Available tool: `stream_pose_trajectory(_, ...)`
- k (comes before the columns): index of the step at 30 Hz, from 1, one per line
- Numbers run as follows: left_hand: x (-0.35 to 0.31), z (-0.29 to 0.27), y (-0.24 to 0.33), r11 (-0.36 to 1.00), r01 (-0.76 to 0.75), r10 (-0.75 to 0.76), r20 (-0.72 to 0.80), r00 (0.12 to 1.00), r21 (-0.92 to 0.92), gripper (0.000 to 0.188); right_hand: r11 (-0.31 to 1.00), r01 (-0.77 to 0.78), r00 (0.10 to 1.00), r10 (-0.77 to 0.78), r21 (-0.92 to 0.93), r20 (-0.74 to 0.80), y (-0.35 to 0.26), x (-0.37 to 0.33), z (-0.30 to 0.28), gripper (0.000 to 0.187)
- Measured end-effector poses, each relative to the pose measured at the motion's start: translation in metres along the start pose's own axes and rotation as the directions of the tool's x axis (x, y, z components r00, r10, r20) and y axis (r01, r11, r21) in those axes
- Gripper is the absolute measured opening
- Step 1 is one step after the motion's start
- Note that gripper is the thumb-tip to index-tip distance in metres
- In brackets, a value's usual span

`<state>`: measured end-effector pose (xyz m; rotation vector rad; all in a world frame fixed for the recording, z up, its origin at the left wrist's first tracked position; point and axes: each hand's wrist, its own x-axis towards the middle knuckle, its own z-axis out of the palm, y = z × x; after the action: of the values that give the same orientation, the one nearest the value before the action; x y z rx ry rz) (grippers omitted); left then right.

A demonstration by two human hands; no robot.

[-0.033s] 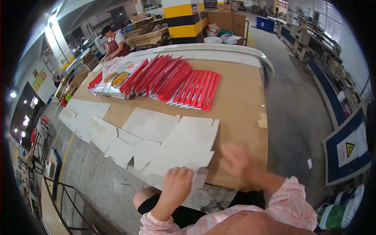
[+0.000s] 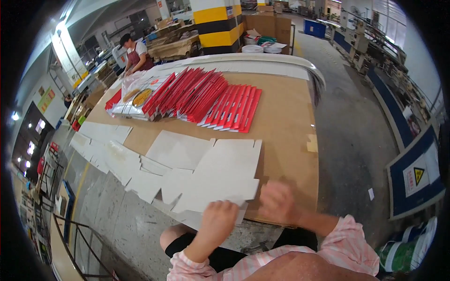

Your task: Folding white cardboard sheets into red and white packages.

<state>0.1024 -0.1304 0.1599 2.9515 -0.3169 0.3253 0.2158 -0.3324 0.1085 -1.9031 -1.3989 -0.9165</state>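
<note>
Flat white die-cut cardboard blanks point(image 2: 220, 161) lie overlapped along the near left part of the table, with notches and flaps along their edges. My left hand point(image 2: 219, 219) is closed at the near edge of the front blank, its fingers curled around that edge. What lies under the fingers is hidden. Just right of the blank's near corner is my right hand point(image 2: 277, 201), smeared by motion. Its fingers look bent, but whether they hold anything is not visible. Beyond the blanks, red folded cartons point(image 2: 197, 96) lean in a fanned row.
Brown board covers the table point(image 2: 286, 154); its near edge lies close to my knees. A clear plastic bag point(image 2: 133, 82) sits by the cartons. A co-worker point(image 2: 138, 56) stands at the far left. At the right are a machine line and a blue-framed warning panel point(image 2: 416, 175).
My right hand has shifted slightly toward me. My left hand has moved a little to the right along the blank's near edge. The cartons stay where they were.
</note>
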Motion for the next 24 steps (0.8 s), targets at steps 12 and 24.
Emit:
stream_pose_trajectory(12,-0.012,0.051,-0.033,0.992,-0.016,-0.004,0.154,0.988,0.126,0.024,0.719,-0.549,0.826,0.543,0.426,0.147,0.028,-0.128,-0.11,0.039)
stream_pose_trajectory(24,0.029,0.141,-0.049,0.983,0.175,-0.181,0.267,0.946,0.046,0.022,0.371,-0.925,0.364,0.807,0.081,0.465,0.031,-0.146,-0.11,0.049)
